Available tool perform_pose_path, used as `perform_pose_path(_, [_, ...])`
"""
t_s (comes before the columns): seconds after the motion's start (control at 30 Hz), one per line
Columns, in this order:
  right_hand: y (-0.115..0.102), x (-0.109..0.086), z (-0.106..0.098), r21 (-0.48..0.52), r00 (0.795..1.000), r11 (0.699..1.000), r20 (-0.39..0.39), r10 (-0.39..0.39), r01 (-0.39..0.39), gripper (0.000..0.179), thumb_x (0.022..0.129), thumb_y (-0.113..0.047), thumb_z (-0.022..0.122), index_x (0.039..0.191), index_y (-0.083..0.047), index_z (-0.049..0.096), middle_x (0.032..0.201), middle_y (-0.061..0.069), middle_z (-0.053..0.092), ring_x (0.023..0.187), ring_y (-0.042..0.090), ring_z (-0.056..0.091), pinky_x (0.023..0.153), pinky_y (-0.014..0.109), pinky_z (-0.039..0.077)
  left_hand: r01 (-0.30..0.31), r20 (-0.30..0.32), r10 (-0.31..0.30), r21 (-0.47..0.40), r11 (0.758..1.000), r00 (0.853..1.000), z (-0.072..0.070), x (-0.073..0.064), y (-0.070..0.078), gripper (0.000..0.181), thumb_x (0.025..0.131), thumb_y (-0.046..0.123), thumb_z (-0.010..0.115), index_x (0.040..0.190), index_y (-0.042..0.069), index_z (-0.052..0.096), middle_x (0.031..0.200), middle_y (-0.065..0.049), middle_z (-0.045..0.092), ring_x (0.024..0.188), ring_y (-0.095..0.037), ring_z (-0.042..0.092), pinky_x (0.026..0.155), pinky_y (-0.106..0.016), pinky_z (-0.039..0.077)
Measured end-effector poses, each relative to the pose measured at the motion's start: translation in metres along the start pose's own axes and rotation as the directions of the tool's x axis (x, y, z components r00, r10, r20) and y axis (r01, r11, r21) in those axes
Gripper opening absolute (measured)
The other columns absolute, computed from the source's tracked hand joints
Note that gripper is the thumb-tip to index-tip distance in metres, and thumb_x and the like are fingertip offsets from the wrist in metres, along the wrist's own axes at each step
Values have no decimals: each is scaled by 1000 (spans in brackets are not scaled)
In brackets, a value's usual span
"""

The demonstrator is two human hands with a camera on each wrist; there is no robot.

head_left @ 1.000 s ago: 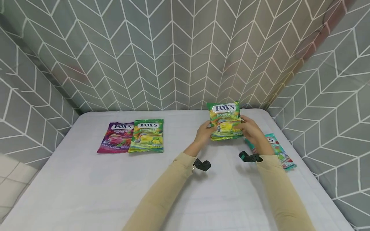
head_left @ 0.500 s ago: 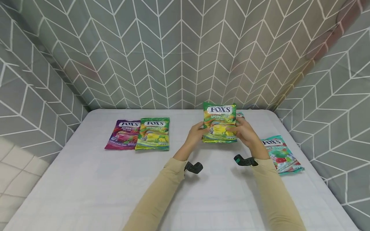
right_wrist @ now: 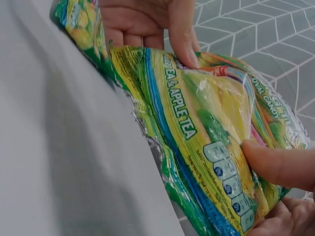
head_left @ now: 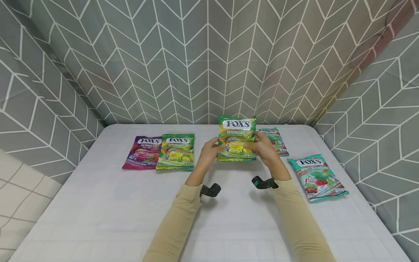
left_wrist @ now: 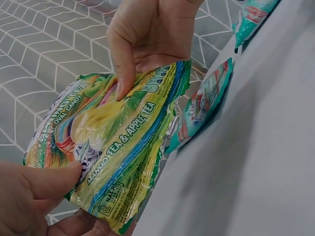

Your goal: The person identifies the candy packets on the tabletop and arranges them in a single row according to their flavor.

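Between my two hands is a yellow-green Fox's Spring Tea candy bag (head_left: 237, 131), lifted a little above the white table with its printed front towards me. My left hand (head_left: 206, 154) pinches its left edge, thumb on the front and fingers behind. On the opposite edge my right hand (head_left: 266, 150) grips it the same way. The left wrist view shows the bag's front (left_wrist: 133, 128) and both thumbs pressing into it. Just behind my right hand lies a teal candy bag (head_left: 278, 141), partly covered by the hand and the held bag.
A purple Fox's Berries bag (head_left: 141, 156) lies at the left, touching or overlapped by a second Spring Tea bag (head_left: 176, 153). Right of my right forearm rests a teal Mint Blossom bag (head_left: 318, 178). Patterned grey curtains (head_left: 209, 62) hang behind and beside the white table (head_left: 131, 211).
Both hands have carried the Spring Tea bag leftwards, towards the other Spring Tea bag. The teal bags, earlier largely covered by the right hand and arm, now show more. The view has shifted slightly.
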State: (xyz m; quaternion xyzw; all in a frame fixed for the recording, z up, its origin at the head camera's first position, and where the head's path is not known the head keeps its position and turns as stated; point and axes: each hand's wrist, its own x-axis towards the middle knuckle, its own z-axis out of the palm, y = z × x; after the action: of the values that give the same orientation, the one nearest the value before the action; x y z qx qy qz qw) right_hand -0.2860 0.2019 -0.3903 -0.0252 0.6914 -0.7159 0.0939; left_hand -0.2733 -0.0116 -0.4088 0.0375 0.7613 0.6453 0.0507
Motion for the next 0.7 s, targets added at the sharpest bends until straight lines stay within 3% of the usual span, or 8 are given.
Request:
perform_pose_path(0.3, [6,0,13,-19,999,1000,-38,23,-23,58,88,6,61,141,4,39,128,19,52,98,19,58,79,26,51,0,-14,0,10,1000,1000,-9,-6,-1,36,95,19,61,130,9,61,98,-11,67,87,-21,59,73,-31,45])
perform_pose_path(0.6, [5,-1,21,-4,1000,1000,-8,20,-20,63,90,5,60,147,0,33,136,20,47,104,19,57,83,26,50,1,-26,0,31,1000,1000,-16,-8,-2,38,95,20,61,131,8,60,97,-11,67,88,-23,60,76,-35,45])
perform_pose_path(0.7, [4,-3,23,-8,1000,1000,-2,25,-25,63,91,4,59,148,0,33,136,21,47,103,19,57,83,25,50,-2,-22,3,30,1000,1000,-18,-9,-3,38,95,19,61,131,7,60,95,-11,67,85,-21,60,72,-33,45])
